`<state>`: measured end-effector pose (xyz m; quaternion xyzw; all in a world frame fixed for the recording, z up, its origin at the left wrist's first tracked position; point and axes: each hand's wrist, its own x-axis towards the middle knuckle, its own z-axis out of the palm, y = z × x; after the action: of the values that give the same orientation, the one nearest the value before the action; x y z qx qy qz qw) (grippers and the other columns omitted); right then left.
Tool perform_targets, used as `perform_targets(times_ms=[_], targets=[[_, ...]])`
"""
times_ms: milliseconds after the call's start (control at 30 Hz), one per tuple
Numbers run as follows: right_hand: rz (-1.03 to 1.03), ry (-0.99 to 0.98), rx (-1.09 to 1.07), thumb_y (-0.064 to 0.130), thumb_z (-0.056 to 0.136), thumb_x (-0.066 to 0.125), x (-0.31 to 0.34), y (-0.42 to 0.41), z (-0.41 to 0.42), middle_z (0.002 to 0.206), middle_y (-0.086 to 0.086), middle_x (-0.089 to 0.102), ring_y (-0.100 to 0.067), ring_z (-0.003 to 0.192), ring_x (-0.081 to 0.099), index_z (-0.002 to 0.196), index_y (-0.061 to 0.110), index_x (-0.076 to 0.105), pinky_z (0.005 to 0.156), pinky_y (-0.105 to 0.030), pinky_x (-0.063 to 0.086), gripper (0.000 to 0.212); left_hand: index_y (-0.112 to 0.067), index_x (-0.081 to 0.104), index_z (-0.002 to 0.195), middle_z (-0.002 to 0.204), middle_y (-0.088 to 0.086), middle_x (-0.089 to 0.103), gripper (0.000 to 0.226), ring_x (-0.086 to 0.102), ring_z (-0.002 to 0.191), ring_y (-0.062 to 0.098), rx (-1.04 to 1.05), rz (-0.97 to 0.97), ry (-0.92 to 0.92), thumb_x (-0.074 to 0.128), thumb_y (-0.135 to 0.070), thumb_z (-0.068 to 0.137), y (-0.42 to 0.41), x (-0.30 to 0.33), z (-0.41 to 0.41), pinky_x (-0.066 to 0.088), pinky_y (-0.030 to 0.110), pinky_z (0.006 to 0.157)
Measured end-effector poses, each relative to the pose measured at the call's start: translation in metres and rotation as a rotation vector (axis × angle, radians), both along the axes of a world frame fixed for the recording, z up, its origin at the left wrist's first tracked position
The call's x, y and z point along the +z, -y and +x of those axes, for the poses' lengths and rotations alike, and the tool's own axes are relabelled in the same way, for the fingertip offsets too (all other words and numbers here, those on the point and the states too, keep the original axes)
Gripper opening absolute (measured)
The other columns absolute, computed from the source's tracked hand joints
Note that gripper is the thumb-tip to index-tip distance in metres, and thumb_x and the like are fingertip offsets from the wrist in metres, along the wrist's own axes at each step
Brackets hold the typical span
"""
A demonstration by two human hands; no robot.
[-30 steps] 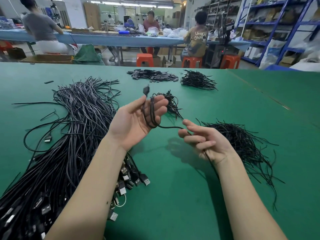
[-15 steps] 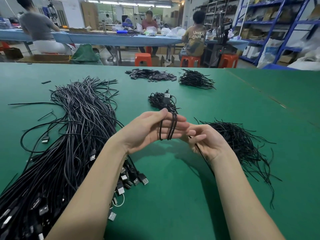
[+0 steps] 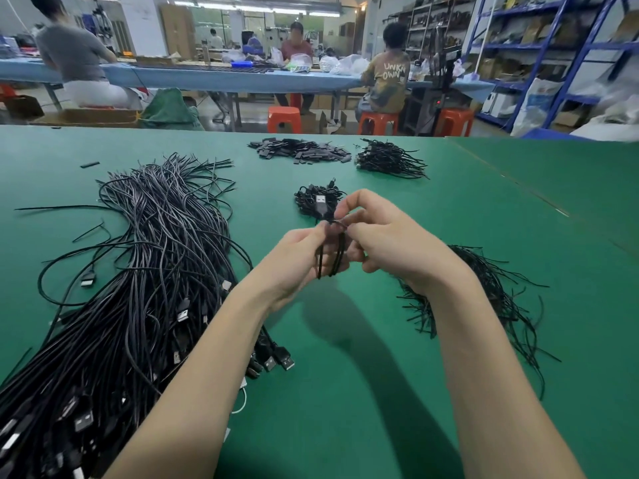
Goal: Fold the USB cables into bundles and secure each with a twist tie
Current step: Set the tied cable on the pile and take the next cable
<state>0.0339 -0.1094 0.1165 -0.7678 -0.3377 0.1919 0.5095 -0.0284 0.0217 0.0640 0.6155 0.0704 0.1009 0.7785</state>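
A folded USB cable (image 3: 331, 252) is gripped in the left hand (image 3: 300, 259) above the green desk (image 3: 345, 392), its plug upward. Its top is pinched by the right hand (image 3: 387, 238). Twist ties (image 3: 498, 299) are heaped just right; loose cables (image 3: 138, 271) are piled left, finished bundles (image 3: 316, 200) beyond.

Beyond the green worktop (image 3: 397, 392), three people are sitting at a long blue table (image 3: 193, 76), two on orange stools (image 3: 377, 122). Another orange stool (image 3: 284, 119) is standing free. Blue shelving (image 3: 553, 50) is holding boxes at the right, and a green bag (image 3: 169, 108) is resting on the floor
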Motion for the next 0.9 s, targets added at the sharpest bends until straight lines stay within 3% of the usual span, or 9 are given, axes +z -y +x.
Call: perform_targets(times_ms=[67,133,233,333,533,700,800,867,900], targets=[[-0.010,-0.021,0.073,-0.009,0.091,0.032,-0.001,0.001,-0.004,0.089,-0.004,0.059,-0.008,0.053,0.048,0.093,0.018,0.056,0.043,-0.018,0.037,0.036,-0.001,0.058,0.101,0.075,0.006,0.071,0.039,0.065,0.064,0.018,0.063,-0.151,0.060,0.029,-0.025,0.110,-0.001,0.003,0.002,0.056,0.029,0.065],[-0.043,-0.070,0.175,-0.006,0.097,0.036,-0.003,0.005,-0.006,0.090,-0.005,0.063,-0.009,0.052,0.049,0.092,0.016,0.057,0.045,-0.019,0.039,0.032,0.000,0.059,0.108,0.086,0.009,0.075,0.042,0.067,0.063,0.016,0.100,-0.285,0.110,0.027,-0.026,0.110,-0.007,0.006,0.000,0.054,0.025,0.059],[-0.052,-0.188,0.273,0.003,0.104,0.037,-0.007,0.010,-0.004,0.085,-0.002,0.060,-0.011,0.050,0.042,0.090,0.018,0.055,0.043,-0.017,0.032,0.027,0.003,0.057,0.124,0.117,0.016,0.072,0.048,0.072,0.102,0.023,0.093,-0.416,0.195,0.024,-0.028,0.110,-0.019,0.010,-0.003,0.059,0.030,0.077],[-0.063,-0.228,0.281,0.001,0.102,0.033,-0.010,0.007,-0.002,0.076,-0.001,0.052,-0.007,0.045,0.028,0.089,0.019,0.052,0.040,-0.015,0.020,0.029,0.000,0.060,0.121,0.119,0.014,0.071,0.048,0.069,0.110,0.022,0.070,-0.393,0.198,0.024,-0.029,0.110,-0.019,0.012,-0.005,0.058,0.029,0.084],[-0.066,-0.203,0.259,-0.002,0.100,0.031,-0.015,0.001,-0.004,0.073,0.000,0.047,-0.007,0.045,0.023,0.087,0.018,0.051,0.040,-0.016,0.016,0.031,-0.005,0.063,0.111,0.105,0.008,0.076,0.044,0.072,0.085,0.017,0.071,-0.172,0.085,0.027,-0.031,0.110,0.001,0.012,0.001,0.050,0.024,0.046],[-0.089,-0.215,0.294,-0.003,0.100,0.034,-0.017,0.001,-0.005,0.080,-0.005,0.051,-0.008,0.048,0.031,0.082,0.015,0.057,0.041,-0.015,0.024,0.034,-0.009,0.060,0.093,0.071,0.002,0.065,0.039,0.060,0.051,0.013,0.173,-0.109,0.070,0.032,-0.030,0.109,0.009,0.012,0.005,0.040,0.021,0.035],[-0.121,-0.289,0.413,0.004,0.103,0.046,-0.019,0.008,-0.002,0.096,-0.011,0.064,-0.018,0.071,0.063,0.086,0.014,0.064,0.063,-0.026,0.056,0.027,-0.015,0.051,0.084,0.061,-0.004,0.040,0.037,0.054,0.058,0.011,0.183,-0.227,0.081,0.030,-0.032,0.110,0.010,0.011,0.008,0.043,0.021,0.044],[-0.112,-0.329,0.432,0.009,0.103,0.053,-0.019,0.022,0.007,0.107,-0.011,0.072,-0.029,0.097,0.073,0.090,0.016,0.068,0.086,-0.038,0.060,0.021,-0.016,0.046,0.080,0.059,-0.007,0.027,0.037,0.041,0.054,0.010,0.156,-0.403,0.124,0.029,-0.030,0.110,0.004,0.011,0.007,0.042,0.019,0.054],[-0.098,-0.330,0.396,0.010,0.102,0.056,-0.019,0.029,0.012,0.111,-0.012,0.074,-0.031,0.104,0.073,0.090,0.018,0.070,0.089,-0.039,0.058,0.020,-0.017,0.044,0.079,0.059,-0.008,0.023,0.037,0.036,0.052,0.009,0.125,-0.462,0.141,0.029,-0.029,0.110,0.000,0.012,0.006,0.040,0.019,0.055]])
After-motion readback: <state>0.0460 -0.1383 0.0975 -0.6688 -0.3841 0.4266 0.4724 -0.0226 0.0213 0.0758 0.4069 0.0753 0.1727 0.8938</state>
